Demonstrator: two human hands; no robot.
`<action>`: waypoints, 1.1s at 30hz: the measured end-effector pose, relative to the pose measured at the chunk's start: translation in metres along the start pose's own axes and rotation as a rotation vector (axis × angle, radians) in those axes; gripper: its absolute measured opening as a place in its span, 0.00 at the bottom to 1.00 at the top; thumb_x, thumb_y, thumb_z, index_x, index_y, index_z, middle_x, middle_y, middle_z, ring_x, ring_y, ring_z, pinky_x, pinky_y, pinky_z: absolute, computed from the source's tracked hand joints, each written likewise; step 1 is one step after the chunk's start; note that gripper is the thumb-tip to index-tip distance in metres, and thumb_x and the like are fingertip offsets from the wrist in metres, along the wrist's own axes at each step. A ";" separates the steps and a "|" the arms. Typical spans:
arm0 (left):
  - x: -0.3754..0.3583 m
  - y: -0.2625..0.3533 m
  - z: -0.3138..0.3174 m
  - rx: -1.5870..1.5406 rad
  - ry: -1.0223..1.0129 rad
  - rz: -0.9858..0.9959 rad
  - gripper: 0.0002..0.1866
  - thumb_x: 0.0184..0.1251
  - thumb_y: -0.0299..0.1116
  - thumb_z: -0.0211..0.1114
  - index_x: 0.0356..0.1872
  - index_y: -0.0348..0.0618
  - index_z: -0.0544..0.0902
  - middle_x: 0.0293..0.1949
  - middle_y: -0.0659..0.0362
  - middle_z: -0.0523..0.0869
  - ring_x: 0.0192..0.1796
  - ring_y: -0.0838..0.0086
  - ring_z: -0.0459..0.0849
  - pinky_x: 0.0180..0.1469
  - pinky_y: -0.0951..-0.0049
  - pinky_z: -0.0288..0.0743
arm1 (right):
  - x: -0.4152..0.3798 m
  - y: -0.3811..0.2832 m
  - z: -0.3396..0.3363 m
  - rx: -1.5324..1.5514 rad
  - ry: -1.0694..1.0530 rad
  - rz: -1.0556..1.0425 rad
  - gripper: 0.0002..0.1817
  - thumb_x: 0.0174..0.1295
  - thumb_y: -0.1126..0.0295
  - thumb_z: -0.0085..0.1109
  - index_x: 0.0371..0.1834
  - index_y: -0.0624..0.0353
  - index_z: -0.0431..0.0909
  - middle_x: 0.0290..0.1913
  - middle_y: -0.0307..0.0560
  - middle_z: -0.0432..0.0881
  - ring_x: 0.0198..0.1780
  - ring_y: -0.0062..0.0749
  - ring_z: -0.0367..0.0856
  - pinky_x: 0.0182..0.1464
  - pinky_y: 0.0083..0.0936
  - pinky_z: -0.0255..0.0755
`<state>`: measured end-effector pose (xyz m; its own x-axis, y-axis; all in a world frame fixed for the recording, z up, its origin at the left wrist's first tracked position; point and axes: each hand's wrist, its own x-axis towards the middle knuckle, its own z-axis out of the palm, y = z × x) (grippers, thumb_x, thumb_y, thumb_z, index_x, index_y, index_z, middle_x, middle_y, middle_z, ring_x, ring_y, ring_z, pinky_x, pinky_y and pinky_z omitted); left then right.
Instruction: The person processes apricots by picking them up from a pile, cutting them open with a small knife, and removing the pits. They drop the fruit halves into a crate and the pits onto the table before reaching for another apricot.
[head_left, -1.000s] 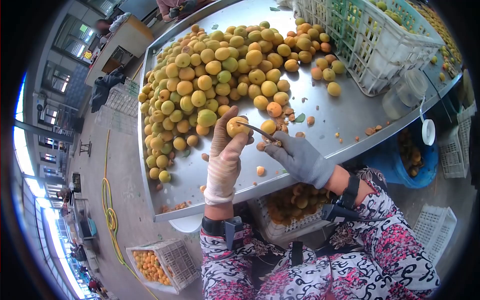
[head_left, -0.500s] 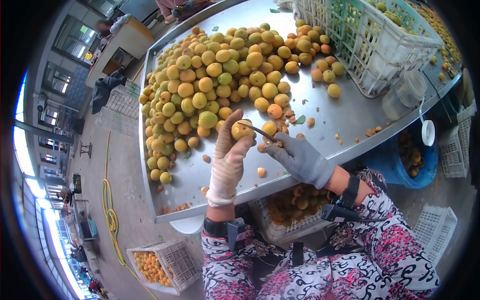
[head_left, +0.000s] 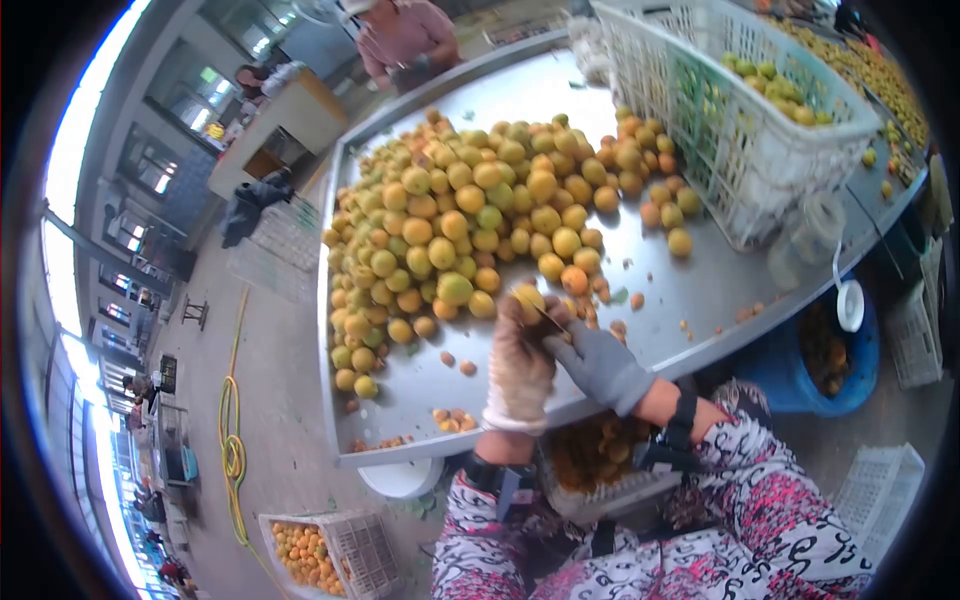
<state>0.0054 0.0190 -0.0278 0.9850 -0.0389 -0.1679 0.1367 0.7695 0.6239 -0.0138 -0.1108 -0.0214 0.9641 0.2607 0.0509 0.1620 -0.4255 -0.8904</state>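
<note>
My left hand (head_left: 522,365), in a pale stained glove, is closed around a yellow apricot (head_left: 527,297). My right hand (head_left: 605,370), in a grey glove, grips a small knife (head_left: 552,321) with a thin dark blade. The blade meets the right side of the fruit; motion blur hides how deep it sits. Both hands are close together above the near part of a metal table (head_left: 690,305). Just beyond them lies a big heap of yellow-green apricots (head_left: 440,230). Loose pits and scraps (head_left: 455,420) lie on the metal near my left hand.
A white plastic crate (head_left: 690,120) with green fruit stands on the table's right, beside a clear jar (head_left: 808,240). Below are a blue tub (head_left: 850,385), a crate of orange fruit (head_left: 370,550) and a fruit-filled crate (head_left: 590,500). Another person (head_left: 405,40) is at the far edge.
The view has tilted, showing more of the person across the table. The knife has shifted from across the apricot's top to its right side, and my hands are closer together.
</note>
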 end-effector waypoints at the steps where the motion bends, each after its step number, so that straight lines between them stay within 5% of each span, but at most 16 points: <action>1: -0.001 -0.001 0.003 0.010 0.024 0.009 0.26 0.68 0.48 0.59 0.58 0.38 0.71 0.41 0.52 0.81 0.45 0.62 0.81 0.53 0.64 0.74 | 0.003 0.000 -0.003 -0.037 0.005 0.012 0.23 0.67 0.51 0.48 0.53 0.60 0.73 0.32 0.62 0.82 0.37 0.58 0.81 0.39 0.44 0.73; 7: -0.015 0.025 0.022 0.444 -0.190 0.059 0.27 0.68 0.39 0.60 0.62 0.37 0.66 0.43 0.52 0.82 0.47 0.66 0.81 0.54 0.70 0.73 | 0.007 0.008 -0.031 0.003 -0.182 0.022 0.23 0.67 0.50 0.48 0.51 0.60 0.73 0.28 0.59 0.81 0.34 0.55 0.81 0.38 0.43 0.73; 14: -0.003 0.005 0.027 -0.106 -0.065 -0.023 0.28 0.64 0.45 0.65 0.57 0.36 0.69 0.39 0.49 0.84 0.46 0.63 0.81 0.55 0.69 0.71 | 0.003 0.010 -0.016 0.126 0.026 -0.059 0.22 0.68 0.51 0.48 0.46 0.62 0.73 0.27 0.60 0.81 0.33 0.55 0.81 0.35 0.43 0.72; 20: -0.011 0.031 0.028 0.451 -0.138 0.117 0.24 0.63 0.30 0.64 0.58 0.36 0.70 0.40 0.55 0.82 0.47 0.72 0.79 0.59 0.71 0.68 | 0.005 0.006 -0.037 0.078 -0.152 -0.028 0.19 0.68 0.53 0.48 0.44 0.60 0.74 0.29 0.57 0.82 0.33 0.51 0.82 0.34 0.37 0.73; 23: -0.014 0.035 0.029 0.482 -0.166 0.113 0.22 0.64 0.31 0.63 0.57 0.35 0.71 0.39 0.55 0.82 0.45 0.71 0.80 0.57 0.72 0.70 | 0.001 -0.002 -0.034 0.142 -0.126 -0.028 0.19 0.68 0.53 0.49 0.43 0.61 0.74 0.29 0.58 0.82 0.33 0.51 0.82 0.35 0.38 0.73; 27: -0.007 -0.001 0.026 -0.100 -0.026 -0.094 0.28 0.66 0.48 0.62 0.55 0.34 0.72 0.38 0.52 0.83 0.44 0.68 0.81 0.53 0.67 0.73 | 0.000 0.001 -0.013 0.089 0.031 -0.057 0.20 0.68 0.53 0.50 0.42 0.61 0.75 0.29 0.58 0.82 0.33 0.52 0.82 0.36 0.38 0.73; 31: -0.009 0.012 0.031 0.110 -0.048 -0.054 0.27 0.66 0.47 0.63 0.55 0.34 0.73 0.43 0.54 0.82 0.48 0.69 0.79 0.57 0.68 0.70 | 0.002 0.002 -0.018 0.139 0.003 0.003 0.21 0.67 0.52 0.51 0.40 0.62 0.75 0.29 0.58 0.82 0.34 0.55 0.81 0.36 0.41 0.72; 33: -0.008 0.020 0.029 0.382 -0.079 0.129 0.26 0.65 0.44 0.64 0.56 0.35 0.74 0.49 0.57 0.79 0.53 0.73 0.75 0.61 0.72 0.65 | 0.003 0.004 -0.021 0.196 -0.040 0.042 0.21 0.66 0.52 0.52 0.39 0.63 0.75 0.29 0.59 0.82 0.34 0.56 0.81 0.36 0.42 0.72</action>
<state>0.0029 0.0159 0.0086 0.9996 -0.0179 -0.0205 0.0266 0.4795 0.8772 -0.0056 -0.1303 -0.0154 0.9594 0.2820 -0.0031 0.0737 -0.2614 -0.9624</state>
